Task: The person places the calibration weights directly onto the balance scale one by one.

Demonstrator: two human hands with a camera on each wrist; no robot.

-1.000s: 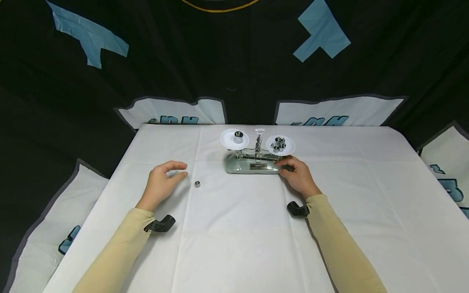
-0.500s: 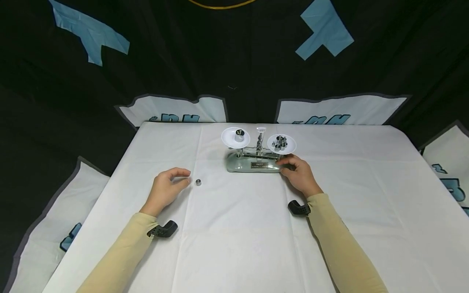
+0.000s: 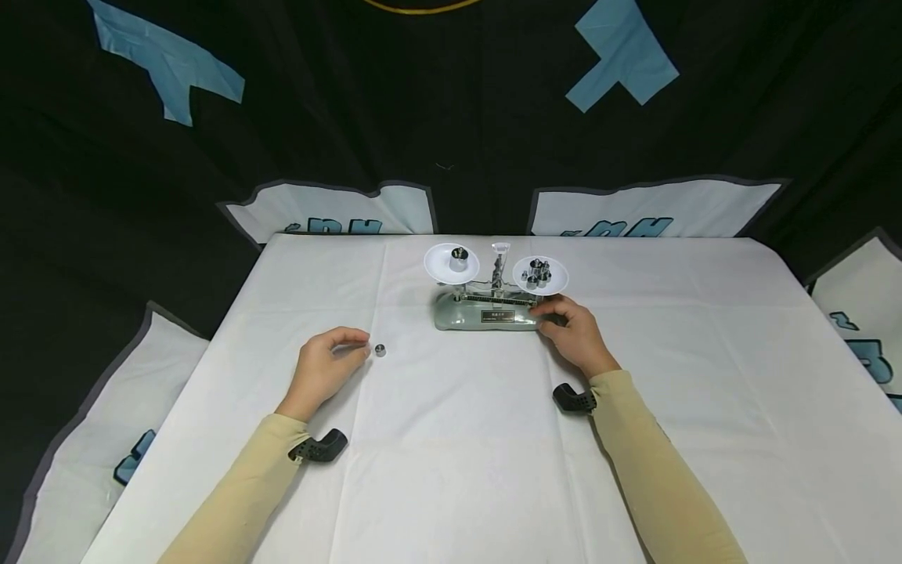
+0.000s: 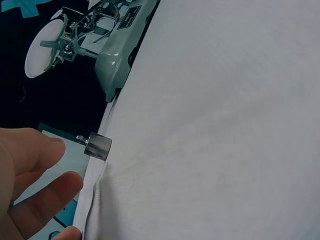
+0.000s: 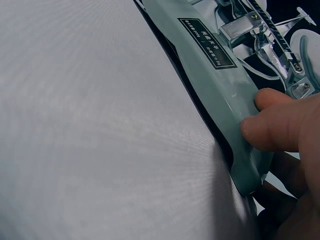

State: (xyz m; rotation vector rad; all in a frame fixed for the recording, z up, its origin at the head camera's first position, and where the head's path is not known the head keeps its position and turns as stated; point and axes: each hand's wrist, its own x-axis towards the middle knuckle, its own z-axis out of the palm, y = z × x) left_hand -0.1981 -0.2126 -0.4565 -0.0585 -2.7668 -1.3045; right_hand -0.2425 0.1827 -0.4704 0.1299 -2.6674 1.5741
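Observation:
A green-grey pan balance (image 3: 458,315) stands toward the back of the table. Its left pan (image 3: 435,269) bears one larger metal weight (image 3: 459,261), and several small weights (image 3: 538,272) sit together on the right pan (image 3: 558,283). My right hand (image 3: 579,338) grips the right end of the balance's base, with the thumb (image 5: 270,131) on its front face. Out on the cloth lies a small knobbed metal weight (image 4: 98,146). Just left of that weight is my left hand (image 3: 326,370), thumb and fingers parted with a gap between them, apart from the weight.
A white cloth (image 3: 451,446) with fold lines covers the table. Black curtains (image 3: 479,117) with pale blue patches hang behind the table's back edge. Each wrist carries a black camera mount (image 3: 320,446).
My left hand has moved a little to the right, closer to the small weight on the cloth. The right hand stays on the balance's base.

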